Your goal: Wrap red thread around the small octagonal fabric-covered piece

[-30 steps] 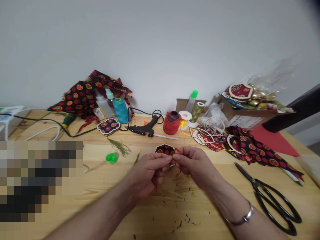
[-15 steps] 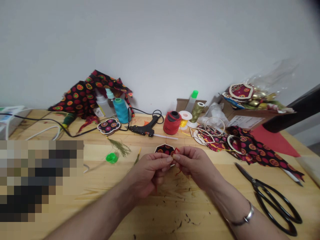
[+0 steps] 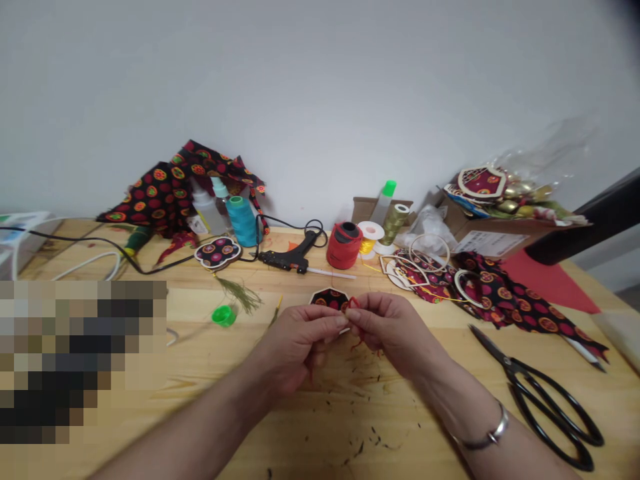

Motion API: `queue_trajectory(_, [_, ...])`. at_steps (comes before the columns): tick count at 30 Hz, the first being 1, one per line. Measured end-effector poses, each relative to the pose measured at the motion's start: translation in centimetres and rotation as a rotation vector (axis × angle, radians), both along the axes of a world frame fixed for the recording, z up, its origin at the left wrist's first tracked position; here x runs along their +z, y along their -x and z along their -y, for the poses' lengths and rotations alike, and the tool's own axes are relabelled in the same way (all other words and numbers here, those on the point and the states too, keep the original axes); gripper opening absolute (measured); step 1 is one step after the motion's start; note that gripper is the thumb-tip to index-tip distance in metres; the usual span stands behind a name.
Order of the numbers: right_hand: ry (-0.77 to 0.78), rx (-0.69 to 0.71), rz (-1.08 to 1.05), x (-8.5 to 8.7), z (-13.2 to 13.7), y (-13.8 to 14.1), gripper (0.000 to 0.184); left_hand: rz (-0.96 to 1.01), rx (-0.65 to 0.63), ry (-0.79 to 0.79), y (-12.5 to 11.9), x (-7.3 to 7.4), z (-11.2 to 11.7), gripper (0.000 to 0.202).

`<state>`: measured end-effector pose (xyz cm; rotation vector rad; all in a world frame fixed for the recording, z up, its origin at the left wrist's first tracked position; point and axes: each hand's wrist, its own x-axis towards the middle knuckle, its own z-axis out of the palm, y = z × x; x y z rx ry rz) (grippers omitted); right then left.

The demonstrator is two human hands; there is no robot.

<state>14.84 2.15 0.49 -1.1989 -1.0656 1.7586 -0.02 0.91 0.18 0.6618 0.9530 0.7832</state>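
Both grips are pinched tight on the red thread (image 3: 354, 305). Our left hand (image 3: 295, 343) and our right hand (image 3: 387, 330) meet fingertip to fingertip over the middle of the desk (image 3: 200, 373). Just behind our fingers is a small dotted cloth piece (image 3: 327, 298); we cannot tell if we touch it. Black scissors (image 3: 545, 400) lie near the right edge. We see a glue gun (image 3: 293, 259) and a red spool (image 3: 344, 245) toward the far edge.

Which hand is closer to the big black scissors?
Right. The right hand is left of the scissors; the left hand sits farther left, beyond it. Both pinch the red thread.
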Motion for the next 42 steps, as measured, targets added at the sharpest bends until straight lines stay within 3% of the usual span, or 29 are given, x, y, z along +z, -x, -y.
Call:
queue_trajectory(11, [-0.154,-0.021,0.201,0.5,-0.1,0.1,0.01,-0.18,0.059,-0.041,-0.3,-0.2,-0.1,0.019])
queue_trajectory(16, [-0.182,-0.001,0.183,0.1,-0.1,0.1,0.02,-0.19,0.066,-0.094,-0.2,-0.6,-0.2,0.018])
queue_trajectory(20, [-0.322,0.043,0.3,-0.3,-0.4,-0.2,0.028,-0.183,0.086,-0.118,-0.2,-0.6,-0.2,0.017])
queue_trajectory(25, [-0.457,0.093,0.48,0.0,-0.4,-0.5,0.021,-0.147,0.144,-0.114,-0.2,-0.5,-0.3,0.012])
queue_trajectory(29, [-0.428,-0.018,0.561,0.5,-0.2,-0.4,0.018,-0.169,0.174,-0.13,-0.2,-0.4,-0.3,0.01])
queue_trajectory(34, [-0.464,-0.066,0.48,0.7,0.5,0.0,0.016,-0.09,0.198,-0.169,-0.3,-0.2,-0.3,0.01])
queue_trajectory(38, [-0.625,0.04,0.535,0.4,1.5,0.4,0.016,-0.151,0.219,-0.14,-0.2,-0.5,-0.4,0.011])
queue_trajectory(42, [-0.981,0.23,0.784,-0.4,2.3,0.6,0.018,-0.065,0.239,-0.058,-0.1,-0.6,-0.4,0.01])
